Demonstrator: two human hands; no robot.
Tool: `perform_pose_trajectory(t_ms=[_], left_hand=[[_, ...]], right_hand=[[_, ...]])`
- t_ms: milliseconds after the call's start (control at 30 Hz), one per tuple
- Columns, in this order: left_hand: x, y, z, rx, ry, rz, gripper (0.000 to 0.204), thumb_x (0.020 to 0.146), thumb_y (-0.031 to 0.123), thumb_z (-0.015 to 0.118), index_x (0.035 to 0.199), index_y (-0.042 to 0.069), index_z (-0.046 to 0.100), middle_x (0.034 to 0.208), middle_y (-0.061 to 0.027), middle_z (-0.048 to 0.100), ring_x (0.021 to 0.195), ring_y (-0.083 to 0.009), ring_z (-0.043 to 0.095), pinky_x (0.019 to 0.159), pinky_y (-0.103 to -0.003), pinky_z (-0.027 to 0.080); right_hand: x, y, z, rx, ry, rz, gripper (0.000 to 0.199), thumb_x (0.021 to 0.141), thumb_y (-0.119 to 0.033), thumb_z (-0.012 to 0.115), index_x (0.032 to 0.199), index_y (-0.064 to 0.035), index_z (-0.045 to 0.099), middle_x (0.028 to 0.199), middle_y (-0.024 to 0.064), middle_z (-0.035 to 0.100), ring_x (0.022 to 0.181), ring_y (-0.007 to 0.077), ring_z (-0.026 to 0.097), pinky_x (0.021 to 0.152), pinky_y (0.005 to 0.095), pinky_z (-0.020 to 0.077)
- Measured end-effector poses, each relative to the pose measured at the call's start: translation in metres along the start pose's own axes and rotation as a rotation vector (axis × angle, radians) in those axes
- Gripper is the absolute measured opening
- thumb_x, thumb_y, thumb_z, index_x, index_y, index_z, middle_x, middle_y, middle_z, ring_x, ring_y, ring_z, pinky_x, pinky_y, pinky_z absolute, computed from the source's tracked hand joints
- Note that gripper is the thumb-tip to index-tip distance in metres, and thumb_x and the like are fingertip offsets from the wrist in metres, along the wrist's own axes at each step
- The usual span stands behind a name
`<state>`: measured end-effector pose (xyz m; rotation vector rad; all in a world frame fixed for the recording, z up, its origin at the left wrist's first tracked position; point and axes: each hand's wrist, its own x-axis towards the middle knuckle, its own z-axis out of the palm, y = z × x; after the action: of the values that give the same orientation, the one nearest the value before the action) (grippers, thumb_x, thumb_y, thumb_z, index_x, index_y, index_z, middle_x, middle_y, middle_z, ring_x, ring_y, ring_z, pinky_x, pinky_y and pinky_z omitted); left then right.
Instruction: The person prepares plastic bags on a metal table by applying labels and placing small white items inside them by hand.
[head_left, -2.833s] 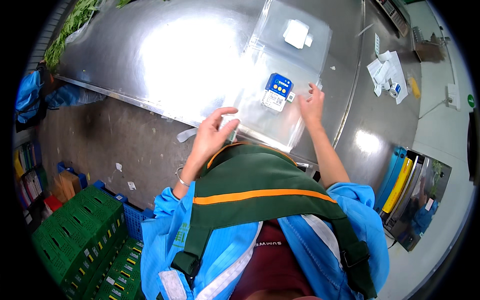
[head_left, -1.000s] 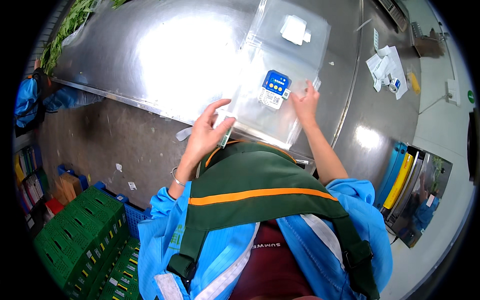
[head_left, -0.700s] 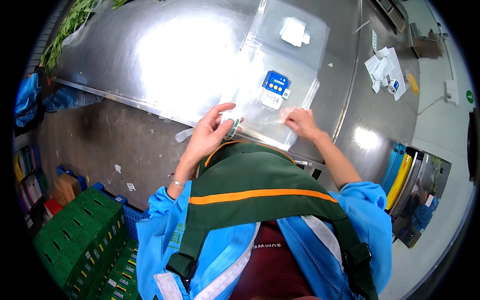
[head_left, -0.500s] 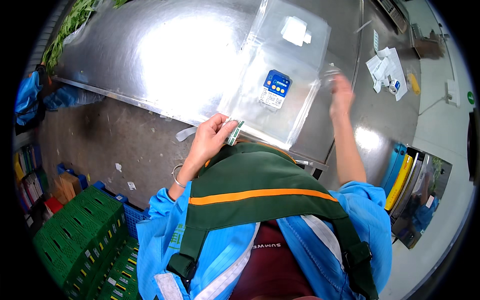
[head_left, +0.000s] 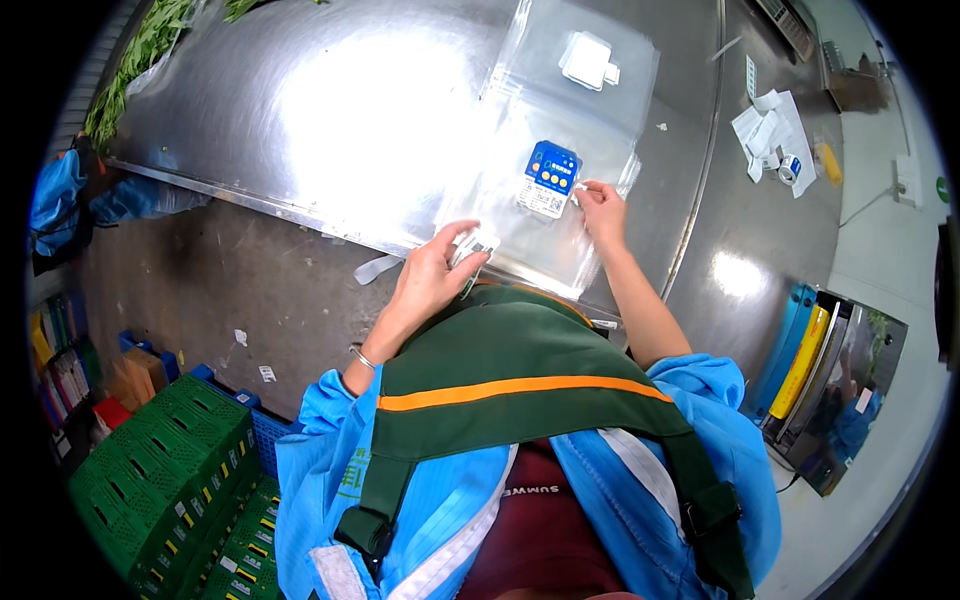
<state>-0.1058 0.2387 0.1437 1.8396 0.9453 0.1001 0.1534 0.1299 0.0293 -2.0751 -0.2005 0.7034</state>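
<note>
Blue label (head_left: 551, 166) on plastic bags (head_left: 540, 248)
My left hand (head_left: 428, 280) pinches stickers (head_left: 477, 243) below-left of the label; my right hand (head_left: 605, 214) is at the label's right edge; its grip I cannot tell.

At your lower left you have stacked green crates (head_left: 160, 450) beside a blue crate (head_left: 268, 432) on the floor (head_left: 190, 290); leafy greens (head_left: 140, 75) lie on the worktop (head_left: 240, 125) at your upper left; to your right, white papers (head_left: 772, 135) sit near a small yellow object (head_left: 828, 168) and a white wall socket (head_left: 907, 185)
</note>
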Motion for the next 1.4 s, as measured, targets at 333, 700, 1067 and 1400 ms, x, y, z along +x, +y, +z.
perform_pose_trajectory(t_ms=[333, 700, 1067, 1400], left_hand=[[0.006, -0.014, -0.009, -0.573, -0.128, -0.108, 0.025, 0.092, 0.008, 0.051, 0.115, -0.001, 0.049, 0.096, -0.0086, 0.063, 0.085, -0.0138, 0.063, 0.073, -0.025, 0.049], [0.002, -0.006, -0.004, -0.367, -0.102, -0.168, 0.020, 0.091, 0.018, 0.057, 0.095, -0.002, 0.059, 0.074, -0.0010, 0.062, 0.064, -0.0046, 0.052, 0.057, -0.021, 0.042], [0.000, 0.004, 0.007, -0.134, -0.004, -0.010, 0.029, 0.085, 0.028, 0.064, 0.080, -0.001, 0.059, 0.056, -0.0095, 0.053, 0.050, -0.0166, 0.048, 0.049, -0.031, 0.040], [0.007, 0.005, -0.004, -0.006, -0.100, 0.017, 0.031, 0.081, 0.029, 0.069, 0.079, -0.001, 0.061, 0.052, -0.0052, 0.048, 0.049, -0.0099, 0.039, 0.045, -0.028, 0.034]], right_hand=[[-0.030, 0.016, -0.055, -0.965, -0.703, -0.770, 0.027, 0.077, -0.027, 0.066, 0.102, -0.0176, 0.062, 0.100, 0.0057, 0.053, 0.102, 0.0239, 0.048, 0.085, 0.0452, 0.0350], [0.011, -0.051, -0.066, -0.609, -0.862, -0.527, 0.015, 0.074, -0.016, 0.066, 0.085, -0.0066, 0.068, 0.081, 0.0076, 0.065, 0.074, 0.0181, 0.059, 0.071, 0.0291, 0.0463], [0.003, -0.084, -0.059, 0.492, -0.023, -0.323, 0.026, 0.082, -0.015, 0.066, 0.102, -0.0005, 0.059, 0.092, 0.0091, 0.063, 0.085, 0.0162, 0.059, 0.077, 0.0319, 0.0486], [0.007, -0.016, -0.002, 0.129, -0.157, 0.149, 0.031, 0.079, -0.021, 0.068, 0.102, -0.0007, 0.062, 0.082, 0.0026, 0.063, 0.075, 0.0146, 0.057, 0.071, 0.0302, 0.0459]])
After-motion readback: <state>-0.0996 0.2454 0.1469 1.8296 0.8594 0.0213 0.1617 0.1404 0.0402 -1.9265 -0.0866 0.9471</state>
